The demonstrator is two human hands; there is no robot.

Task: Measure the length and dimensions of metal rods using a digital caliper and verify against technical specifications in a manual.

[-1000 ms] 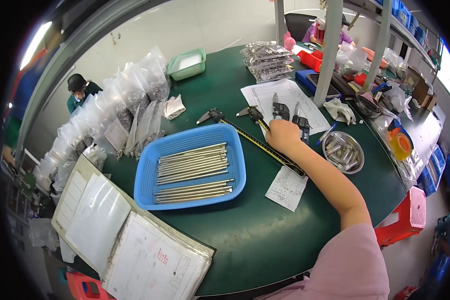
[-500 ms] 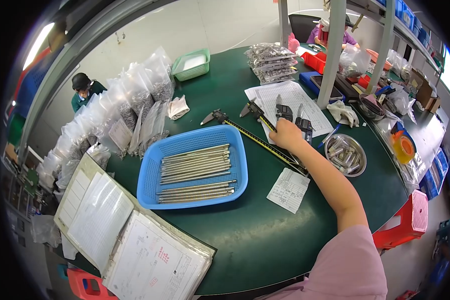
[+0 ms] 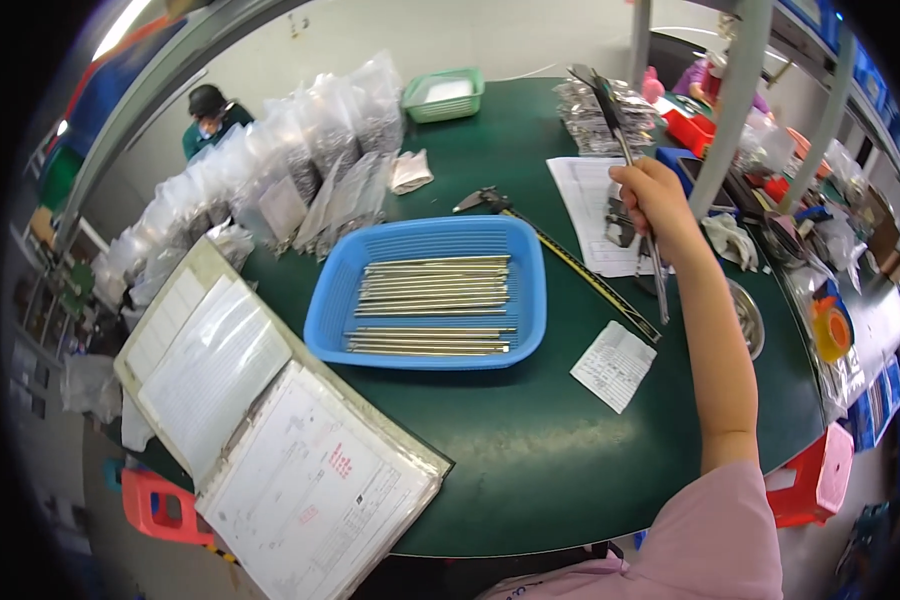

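Note:
My right hand (image 3: 650, 200) is raised above the table and shut on a long slim metal measuring tool (image 3: 658, 285). The tool stands nearly upright, its dark head up near the far bags. Below the hand lies a white printed sheet (image 3: 582, 205) with dark tools on it. A long caliper (image 3: 570, 262) lies on the green table (image 3: 530, 440) between the sheet and a blue basket (image 3: 526, 300), which holds several metal rods (image 3: 430, 300). My left hand is out of view.
An open binder of papers (image 3: 260, 430) lies at the near left. Bags of parts (image 3: 300, 170) line the far left, with a green tray (image 3: 444, 95) behind. A paper slip (image 3: 615, 365), metal bowl (image 3: 748, 318), red stool (image 3: 810, 480) and another person (image 3: 210, 115) are around.
My right hand has risen from the table beside the printed sheet and now holds the long metal tool up in the air. The basket and the caliper on the table have not moved.

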